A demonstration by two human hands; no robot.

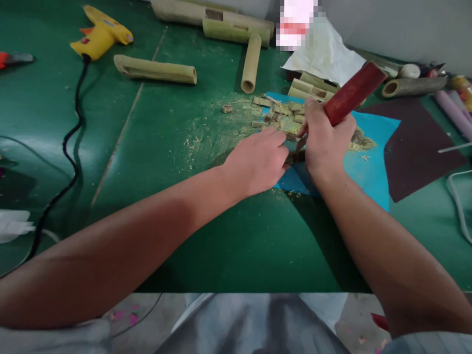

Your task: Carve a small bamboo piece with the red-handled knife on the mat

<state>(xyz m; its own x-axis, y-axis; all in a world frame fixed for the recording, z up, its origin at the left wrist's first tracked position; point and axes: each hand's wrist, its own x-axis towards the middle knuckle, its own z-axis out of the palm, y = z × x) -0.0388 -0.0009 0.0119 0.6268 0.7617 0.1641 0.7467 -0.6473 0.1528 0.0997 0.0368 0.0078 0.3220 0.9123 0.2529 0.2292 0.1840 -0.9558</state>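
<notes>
My right hand [326, 142] is closed round a carving tool with a thick red handle [354, 93], tilted up to the right. Its narrow metal blade [301, 141] points down at a dark, short piece of bamboo [296, 157]. My left hand [258, 160] has its fingers curled round the left end of that bamboo piece and hides most of it. Under both hands lies a blue sheet [368, 172]. Bamboo chips [291, 120] and pale shavings are heaped just beyond my fingers.
A yellow glue gun [103, 37] with a black cord lies at the upper left, near a cut bamboo tube [158, 70]. Joined bamboo tubes [236, 32] lie along the back. A dark brown sheet [420, 147] is at the right. The green table's front edge [239, 292] runs before me.
</notes>
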